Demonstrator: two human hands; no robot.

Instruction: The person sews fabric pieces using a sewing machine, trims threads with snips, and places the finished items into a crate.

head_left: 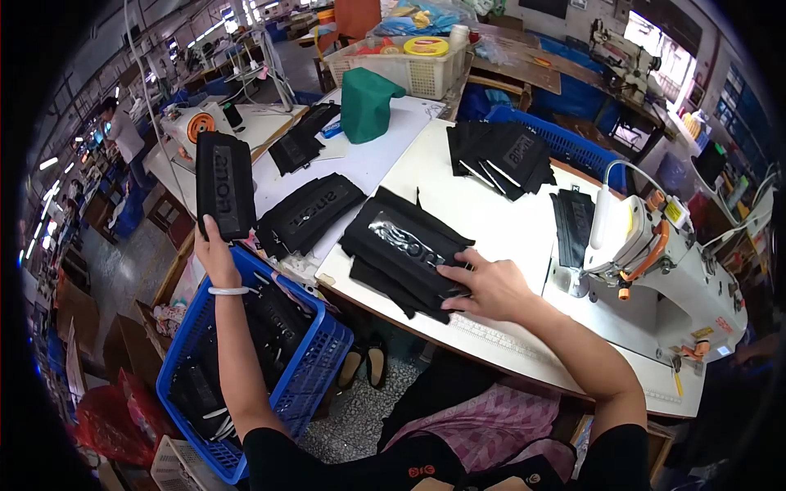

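Left fingers (210, 227): clamped on one black lettered panel (223, 184), far left of the sewing machine (686, 286).
Right fingers (455, 274): spread apart on a panel stack (395, 239), nearer the sewing machine.
Progress: one panel off the tabletop (508, 233); stacks apparently remain.
Stacks: at least four.
Sewing machine: one.

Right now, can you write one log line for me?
left hand: holds black piece | right hand: on black pile | blue basket: holds black pieces

Speckled grey floor (344, 430), white worktable (483, 221), bright window (647, 34), glowing strip lights (48, 164)
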